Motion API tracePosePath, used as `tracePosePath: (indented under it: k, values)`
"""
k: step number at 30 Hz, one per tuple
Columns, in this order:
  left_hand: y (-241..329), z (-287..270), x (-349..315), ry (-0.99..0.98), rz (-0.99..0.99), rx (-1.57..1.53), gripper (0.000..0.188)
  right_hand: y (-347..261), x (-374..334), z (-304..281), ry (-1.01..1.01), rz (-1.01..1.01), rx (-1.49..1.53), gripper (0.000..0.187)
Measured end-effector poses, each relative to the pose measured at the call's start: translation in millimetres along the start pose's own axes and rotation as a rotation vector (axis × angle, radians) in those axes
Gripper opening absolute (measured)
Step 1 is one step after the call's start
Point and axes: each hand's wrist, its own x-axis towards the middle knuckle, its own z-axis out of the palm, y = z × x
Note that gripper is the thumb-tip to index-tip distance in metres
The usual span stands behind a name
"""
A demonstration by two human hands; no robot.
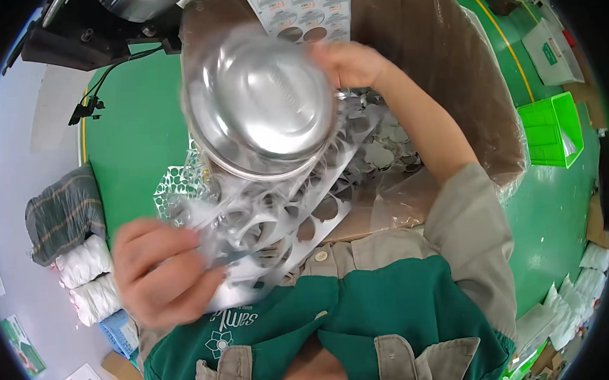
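My right hand [350,62] is closed on the rim of a shiny round steel bowl [267,103]. The bowl is tilted, with motion blur around its edge. Lower left, my left hand [164,272] has its fingers curled round the edge of a punched sheet [306,230], silvery and full of round holes. The sheet slants up beneath the bowl, which hides part of it. A thin dark strip [234,258] shows by the left fingertips, too smeared to name.
A big brown carton [442,68] lined with clear plastic holds punched scraps [381,153]. A printed sheet with round cutouts [303,10] leans at its back. Black machine parts [101,36] stand upper left. A green crate [552,130] is to the right.
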Motion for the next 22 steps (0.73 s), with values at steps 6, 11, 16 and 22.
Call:
tracePosePath:
  k: [6, 11, 16, 22]
  values:
    - [1, -3, -14, 0.218, -0.664, 0.468, 0.023, 97, -41, -96, 0.349, 0.701, -1.712, 0.033]
    - [-48, 18, -37, -0.157, -0.831, 0.026, 0.028, 38, -25, -71, 0.219, 0.591, -1.765, 0.033]
    - [-63, 26, -50, -0.067, -0.893, 0.058, 0.028, -79, -17, 2, 0.318, -0.104, -0.832, 0.037]
    - [-68, -4, -59, 0.135, -0.735, 0.074, 0.022, -37, -7, -12, -0.032, -0.405, 0.301, 0.061]
